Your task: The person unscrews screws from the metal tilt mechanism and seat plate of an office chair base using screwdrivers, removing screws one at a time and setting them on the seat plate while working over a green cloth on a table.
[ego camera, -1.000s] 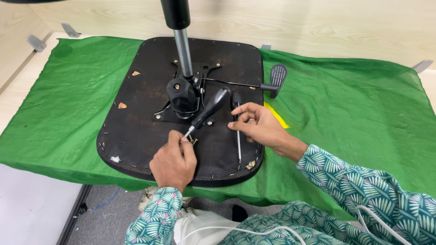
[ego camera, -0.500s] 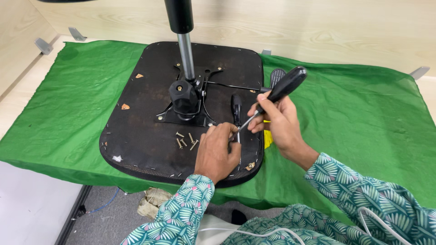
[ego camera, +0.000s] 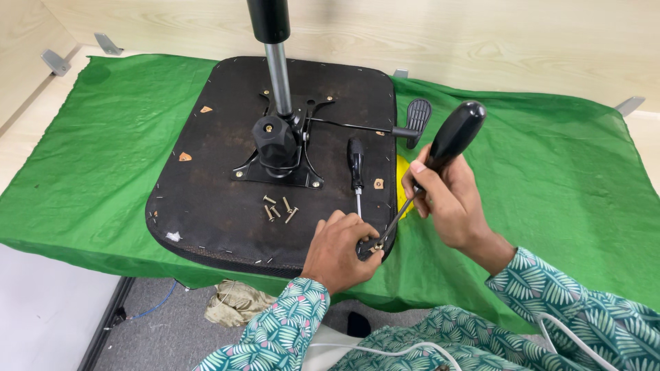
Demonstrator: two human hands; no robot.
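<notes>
An upturned black chair seat (ego camera: 227, 172) lies on a green cloth (ego camera: 103, 158), with its metal mechanism (ego camera: 278, 148) and gas column (ego camera: 275, 62) standing up. My right hand (ego camera: 447, 203) grips a black-handled screwdriver (ego camera: 450, 137), its tip down at the seat's near right corner. My left hand (ego camera: 340, 251) rests at that corner, fingers pinching a small screw by the tip. A second screwdriver (ego camera: 355, 168) lies on the seat. Several loose screws (ego camera: 278, 209) lie near the mechanism.
A black lever paddle (ego camera: 417, 117) sticks out at the seat's right edge. A yellow thing (ego camera: 402, 185) shows partly under the seat. Metal brackets (ego camera: 55, 62) sit on the wooden table. Crumpled cloth (ego camera: 237, 302) lies on the grey floor below.
My left hand moved from the loose screws to the seat's near right corner. My right hand picked up the screwdriver and set its tip down at that corner.
</notes>
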